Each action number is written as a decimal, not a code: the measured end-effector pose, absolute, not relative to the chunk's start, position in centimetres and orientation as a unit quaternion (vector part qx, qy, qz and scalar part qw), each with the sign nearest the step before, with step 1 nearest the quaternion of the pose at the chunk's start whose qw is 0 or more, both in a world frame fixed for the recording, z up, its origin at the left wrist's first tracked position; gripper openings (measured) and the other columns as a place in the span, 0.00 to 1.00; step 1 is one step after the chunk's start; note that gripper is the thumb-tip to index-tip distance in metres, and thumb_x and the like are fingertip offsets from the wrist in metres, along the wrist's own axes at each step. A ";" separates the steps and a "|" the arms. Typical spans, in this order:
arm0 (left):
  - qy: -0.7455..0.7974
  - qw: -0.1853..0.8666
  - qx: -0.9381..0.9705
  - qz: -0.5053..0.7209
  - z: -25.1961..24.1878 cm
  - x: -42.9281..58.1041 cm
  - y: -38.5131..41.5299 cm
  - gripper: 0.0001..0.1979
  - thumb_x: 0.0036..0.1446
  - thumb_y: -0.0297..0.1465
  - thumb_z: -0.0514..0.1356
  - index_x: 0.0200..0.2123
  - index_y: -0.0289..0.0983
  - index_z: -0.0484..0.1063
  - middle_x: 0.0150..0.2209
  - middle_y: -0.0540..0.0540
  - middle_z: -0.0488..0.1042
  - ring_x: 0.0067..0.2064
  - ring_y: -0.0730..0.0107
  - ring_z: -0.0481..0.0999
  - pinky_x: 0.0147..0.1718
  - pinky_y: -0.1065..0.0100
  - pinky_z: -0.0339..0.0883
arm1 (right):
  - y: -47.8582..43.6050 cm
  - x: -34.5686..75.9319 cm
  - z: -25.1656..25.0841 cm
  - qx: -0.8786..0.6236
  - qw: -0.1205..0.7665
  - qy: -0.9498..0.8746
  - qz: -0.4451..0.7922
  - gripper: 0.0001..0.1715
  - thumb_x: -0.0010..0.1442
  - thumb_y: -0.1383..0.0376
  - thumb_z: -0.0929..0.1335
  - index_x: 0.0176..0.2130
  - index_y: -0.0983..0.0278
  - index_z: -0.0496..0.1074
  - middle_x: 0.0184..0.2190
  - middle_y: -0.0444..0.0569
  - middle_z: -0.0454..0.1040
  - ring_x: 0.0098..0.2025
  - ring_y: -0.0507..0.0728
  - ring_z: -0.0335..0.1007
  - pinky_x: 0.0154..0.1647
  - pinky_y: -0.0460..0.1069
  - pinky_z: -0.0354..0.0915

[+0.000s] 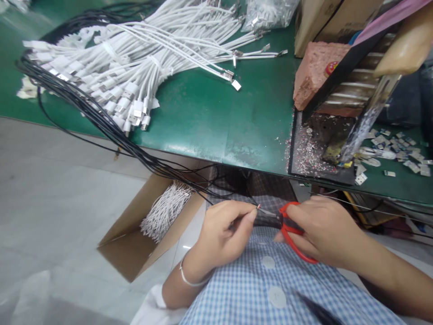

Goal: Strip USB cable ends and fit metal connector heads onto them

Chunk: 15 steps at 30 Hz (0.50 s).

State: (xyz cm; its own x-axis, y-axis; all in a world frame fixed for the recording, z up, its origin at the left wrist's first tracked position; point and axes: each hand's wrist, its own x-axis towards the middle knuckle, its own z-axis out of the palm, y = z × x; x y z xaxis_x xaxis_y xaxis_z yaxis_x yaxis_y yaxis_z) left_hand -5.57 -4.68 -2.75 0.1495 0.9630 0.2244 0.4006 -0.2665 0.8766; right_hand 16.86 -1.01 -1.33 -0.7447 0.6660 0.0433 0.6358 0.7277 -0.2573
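And here we are at the left hand (pixel 226 232), thumb and forefinger pinched on a cable (pixel 259 206), its tip poking out at 2 o'clock with a fleck of red and white. Across at 3 o'clock, the right hand (pixel 323 230) is curled round the red grips of the scissors (pixel 287 229). The blades point towards 9 o'clock and look parted, right beside that tip; whether they touch it, I can't tell.

Up at 10 o'clock from the left hand, black cables (pixel 111 128) sweep over the edge of the green table (pixel 206 122) and down towards the fingers. At 11 o'clock, what a heap: white cables (pixel 169 49), fanned out, plugs at the near end. Over to 9 o'clock, an open box (pixel 125 257) holds a bunch of white wires (pixel 165 212).

Now the right hand's side! Straight up at 12 o'clock lies a dark plate (pixel 306 155) sprinkled with crumbs, a brick (pixel 313 72) beyond it. Out at 2 o'clock, small metal plugs (pixel 412 166) lie scattered. Below both hands, a blue checked apron (pixel 243 280).
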 end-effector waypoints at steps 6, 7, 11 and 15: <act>0.499 0.410 0.630 0.431 -2.7 -5.4 -4.7 0.07 0.64 0.24 0.59 0.32 0.35 0.74 0.21 0.53 0.74 0.22 0.79 0.71 0.23 0.77 0.63 | -0.9 17.1 -1.7 -0.351 0.088 -0.920 0.150 0.34 0.72 0.46 0.54 0.23 0.62 0.64 0.15 0.42 0.67 0.17 0.52 0.63 0.25 0.49 0.51; 0.496 0.418 0.626 0.433 -2.7 -5.4 -4.7 0.07 0.65 0.25 0.59 0.32 0.35 0.74 0.21 0.53 0.74 0.22 0.79 0.70 0.23 0.78 0.63 | -0.9 17.1 -1.8 -0.353 0.090 -0.918 0.157 0.34 0.72 0.47 0.54 0.23 0.61 0.63 0.15 0.42 0.66 0.17 0.52 0.62 0.25 0.49 0.50; 0.491 0.431 0.619 0.436 -2.8 -5.3 -4.7 0.09 0.66 0.25 0.58 0.31 0.35 0.73 0.21 0.53 0.74 0.21 0.80 0.69 0.22 0.78 0.63 | -1.0 17.4 -2.0 -0.361 0.089 -0.907 0.198 0.30 0.72 0.49 0.57 0.24 0.61 0.62 0.16 0.43 0.68 0.17 0.52 0.62 0.26 0.50 0.49; 0.496 0.396 0.640 0.433 -2.8 -5.2 -4.8 0.07 0.64 0.25 0.59 0.32 0.35 0.74 0.22 0.52 0.75 0.23 0.78 0.73 0.24 0.77 0.65 | -0.8 17.6 -1.2 -0.349 0.046 -0.906 0.236 0.27 0.71 0.51 0.58 0.24 0.61 0.61 0.16 0.43 0.69 0.17 0.53 0.64 0.25 0.49 0.49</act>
State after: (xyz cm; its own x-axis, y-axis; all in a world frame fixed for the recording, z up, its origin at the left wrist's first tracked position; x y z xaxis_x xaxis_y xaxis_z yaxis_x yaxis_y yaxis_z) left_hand -5.17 -4.77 -2.83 0.1345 0.9777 0.1612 0.2917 -0.1946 0.9365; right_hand 17.59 -0.79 -1.17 -0.7525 0.6536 -0.0808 0.6098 0.6451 -0.4604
